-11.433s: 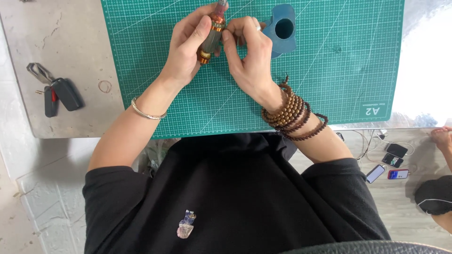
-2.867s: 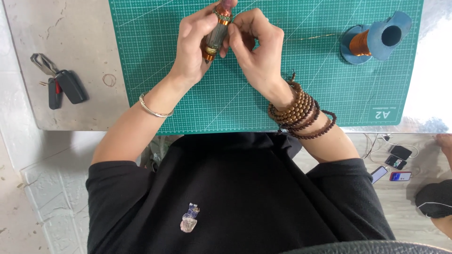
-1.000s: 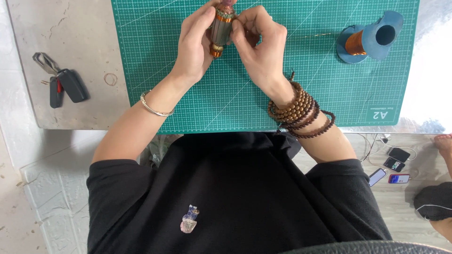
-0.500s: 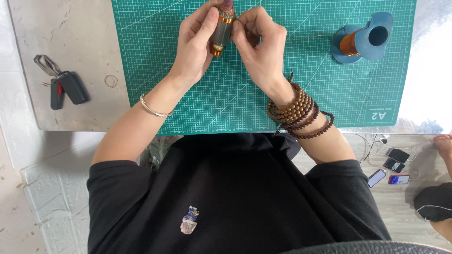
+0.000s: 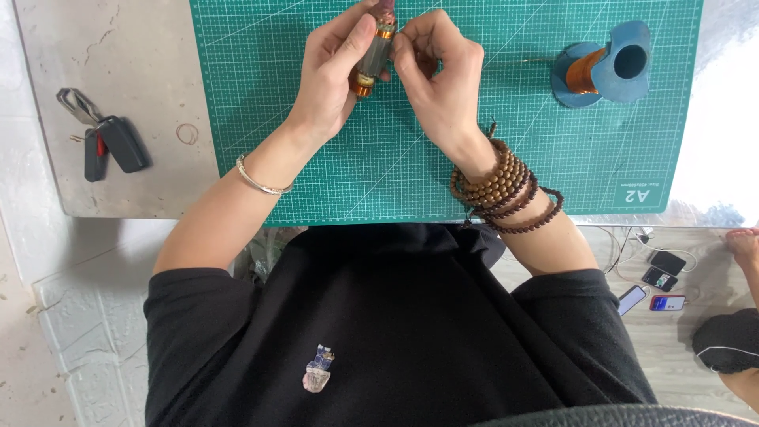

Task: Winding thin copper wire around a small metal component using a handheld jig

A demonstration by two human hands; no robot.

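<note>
My left hand (image 5: 332, 75) grips a small cylindrical motor armature (image 5: 371, 57), grey in the middle with copper ends, held upright over the green cutting mat (image 5: 316, 174). My right hand (image 5: 439, 67) pinches at the armature's right side with its fingertips; a thin wire between them is too fine to make out. A silver bangle circles my left wrist and brown bead strands wrap my right wrist. A blue spool of copper wire (image 5: 605, 71) lies on its side on the mat to the right, apart from both hands.
Car keys with black fobs (image 5: 103, 142) and a rubber band (image 5: 187, 133) lie on the grey stone tabletop (image 5: 126, 47) left of the mat. Several phones (image 5: 656, 281) sit on the floor at lower right, near another person's foot (image 5: 743, 241).
The hands and armature have shifted slightly upward on the mat, and my right fingers have kept working at the armature. The spool has stayed at the right.
</note>
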